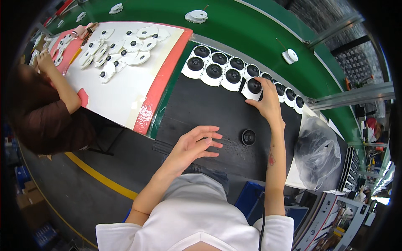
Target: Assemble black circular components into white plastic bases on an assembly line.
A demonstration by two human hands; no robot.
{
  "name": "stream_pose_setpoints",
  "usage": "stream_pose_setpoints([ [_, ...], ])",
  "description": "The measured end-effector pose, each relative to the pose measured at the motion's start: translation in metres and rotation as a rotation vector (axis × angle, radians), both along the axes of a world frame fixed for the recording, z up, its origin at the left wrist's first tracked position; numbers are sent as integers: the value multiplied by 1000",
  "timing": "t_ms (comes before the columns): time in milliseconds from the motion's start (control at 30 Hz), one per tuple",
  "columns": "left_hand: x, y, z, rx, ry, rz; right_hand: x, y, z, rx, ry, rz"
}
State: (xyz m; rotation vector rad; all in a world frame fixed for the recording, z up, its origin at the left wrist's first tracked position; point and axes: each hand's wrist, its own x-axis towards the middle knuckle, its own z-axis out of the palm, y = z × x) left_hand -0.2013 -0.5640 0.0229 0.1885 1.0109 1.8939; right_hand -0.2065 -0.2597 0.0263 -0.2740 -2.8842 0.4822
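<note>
My right hand [269, 100] is closed on a white housing with a black round cup-shaped centre [253, 87], thumb at its near edge and fingers at its far side. That housing is at the near side of two rows of similar white housings [214, 72] along the far edge of the black mat [197, 108]. My left hand [194, 144] hovers over the mat's near part, fingers spread and holding nothing. A loose black round cup [248, 137] lies on the mat between my two forearms, with small specks scattered beside it.
A crumpled clear plastic bag [318, 152] lies right of the mat. Beyond runs a green conveyor belt [247, 31] carrying spaced white parts [289, 56]. At the left, a white-topped table [121, 92] bears several white parts; a person in a dark top [50, 108] works there.
</note>
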Motion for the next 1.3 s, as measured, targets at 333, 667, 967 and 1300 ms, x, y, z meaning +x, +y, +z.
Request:
stream_pose_setpoints([
  [333, -57, -37, -38, -400, 534, 483, 26, -19, 13, -176, -24, 1],
  [667, -257, -176, -138, -1783, 1363, 853, 108, -74, 37, 82, -358, 61],
  [967, -201, -147, -95, -703, 899, 1362, 104, -66, 43, 102, -244, 94],
  [1300, -11, 6, 5, 145, 351, 239, 66, -124, 60, -581, 316, 405],
])
